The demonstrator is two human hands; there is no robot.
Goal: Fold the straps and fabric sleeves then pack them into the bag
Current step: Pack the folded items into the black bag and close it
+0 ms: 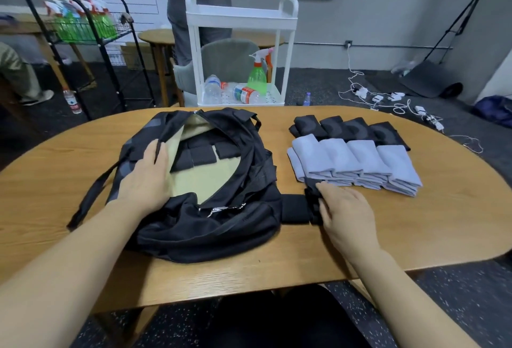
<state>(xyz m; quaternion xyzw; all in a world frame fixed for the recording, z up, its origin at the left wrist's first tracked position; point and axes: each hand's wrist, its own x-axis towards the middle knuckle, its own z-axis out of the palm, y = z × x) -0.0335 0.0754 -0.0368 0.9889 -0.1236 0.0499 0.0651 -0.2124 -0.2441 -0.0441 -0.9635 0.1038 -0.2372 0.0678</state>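
Head view: mid-packing, by the look of it, with black folded pieces (203, 153) already inside the open bag (210, 225) on the table (415, 223), and rows of grey sleeves (357, 164) and black sleeves (349, 127) waiting to its right. Left hand (144, 178) gripping the bag's opening edge, holding it wide. Right hand (343, 211) curled on a black folded strap (296, 209) just beside the bag; next, probably lifting it across into the opening.

Right hand (345, 216) hides part of black folded strap (312, 203); grip unclear.
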